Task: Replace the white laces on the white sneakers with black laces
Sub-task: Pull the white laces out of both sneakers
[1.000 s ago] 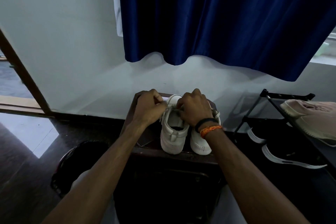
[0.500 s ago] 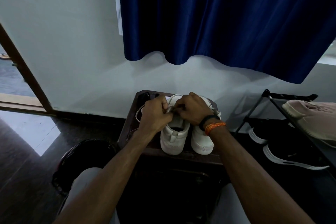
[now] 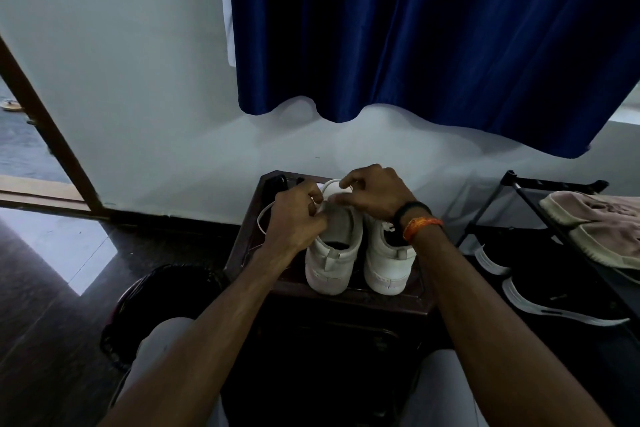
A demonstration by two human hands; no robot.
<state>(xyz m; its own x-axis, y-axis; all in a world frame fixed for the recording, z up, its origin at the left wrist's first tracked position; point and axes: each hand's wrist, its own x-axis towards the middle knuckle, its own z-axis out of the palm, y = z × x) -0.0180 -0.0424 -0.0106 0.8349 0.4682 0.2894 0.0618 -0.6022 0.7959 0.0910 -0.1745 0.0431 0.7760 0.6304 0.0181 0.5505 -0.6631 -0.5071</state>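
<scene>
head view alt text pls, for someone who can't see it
Both hands work a white lace at the top of the left white sneaker: the left hand and right hand each pinch it. The right white sneaker stands beside it on a dark wooden stand, below a blue curtain.

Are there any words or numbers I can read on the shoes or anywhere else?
None can be read.
White sneakers: no brand or number shows on the heels.
Pink shoe on the rack: a faint mark, too blurred to read.
Black shoes: no text shows.
Orange wristband: no text to make out.
</scene>
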